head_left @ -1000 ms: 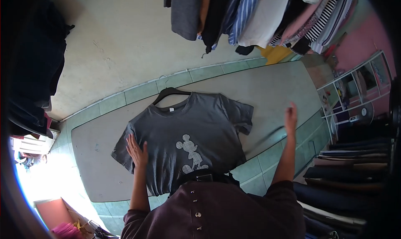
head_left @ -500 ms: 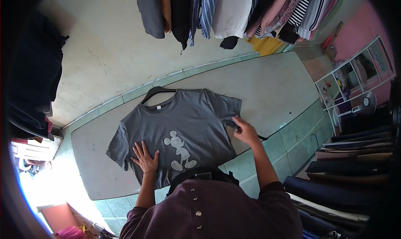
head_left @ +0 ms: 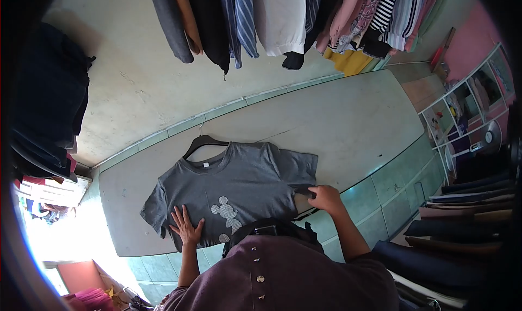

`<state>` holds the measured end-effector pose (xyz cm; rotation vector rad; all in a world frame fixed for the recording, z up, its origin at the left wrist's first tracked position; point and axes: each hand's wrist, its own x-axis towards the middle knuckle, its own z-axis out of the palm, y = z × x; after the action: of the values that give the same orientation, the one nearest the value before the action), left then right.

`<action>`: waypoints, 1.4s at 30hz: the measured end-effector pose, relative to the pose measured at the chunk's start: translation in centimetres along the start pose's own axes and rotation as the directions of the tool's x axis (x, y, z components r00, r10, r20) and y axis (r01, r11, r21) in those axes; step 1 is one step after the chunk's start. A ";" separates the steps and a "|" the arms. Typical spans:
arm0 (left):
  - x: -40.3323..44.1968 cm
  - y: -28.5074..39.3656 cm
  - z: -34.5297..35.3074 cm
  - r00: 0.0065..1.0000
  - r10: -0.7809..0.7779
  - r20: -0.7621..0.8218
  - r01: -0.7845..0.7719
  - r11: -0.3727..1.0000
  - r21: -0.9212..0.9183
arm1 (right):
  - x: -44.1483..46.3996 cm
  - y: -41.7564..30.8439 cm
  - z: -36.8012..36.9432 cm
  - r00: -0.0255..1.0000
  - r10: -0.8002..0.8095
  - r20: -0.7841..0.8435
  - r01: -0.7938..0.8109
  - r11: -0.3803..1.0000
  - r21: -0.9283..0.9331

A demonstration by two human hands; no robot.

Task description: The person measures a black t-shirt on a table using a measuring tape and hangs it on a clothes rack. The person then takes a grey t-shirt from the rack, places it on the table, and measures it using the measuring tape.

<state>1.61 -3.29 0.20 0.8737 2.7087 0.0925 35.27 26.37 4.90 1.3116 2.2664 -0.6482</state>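
T-shirt (head_left: 247, 175), grey, printed; lies on a pale board (head_left: 348, 121), black hanger (head_left: 205, 141) at the neck; cloth looks light, soft, limp, prone to creasing; the shoulder seams or hanger seem the best hold. Left hand (head_left: 187, 229) rests on the front, fingers spread, grasping nothing; right hand (head_left: 328, 199) closes on a dark slim item (head_left: 309, 193) near the sleeve, kind unclear.

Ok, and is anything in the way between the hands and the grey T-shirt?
Nothing visible between the left hand and the grey T-shirt: it lies spread on it. A dark item held in the right hand, near the sleeve, may come between; its kind is unclear.
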 end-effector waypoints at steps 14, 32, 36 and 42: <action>2.4 2.4 -0.1 0.974 -0.208 -0.088 0.194 0.970 -0.144 | 3.0 2.0 -2.4 0.927 0.093 -0.362 -0.010 0.974 0.225; 12.1 22.1 -0.2 0.861 0.251 -0.443 -0.482 0.682 -0.550 | 9.4 -10.3 -1.2 0.855 -0.342 -0.390 0.518 0.601 0.608; 17.5 21.8 -0.6 0.753 0.322 -0.573 -0.572 0.751 -0.329 | 10.7 -8.9 -0.8 0.883 -0.294 -0.366 0.463 0.671 0.579; 20.3 21.6 -4.1 0.883 0.469 -0.013 -0.441 0.819 -0.368 | 11.4 -8.2 0.2 0.892 -0.271 -0.362 0.445 0.668 0.597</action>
<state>-3.12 26.20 2.14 1.3476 2.2424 0.6241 22.93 30.39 -0.45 1.2714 2.6462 -1.6640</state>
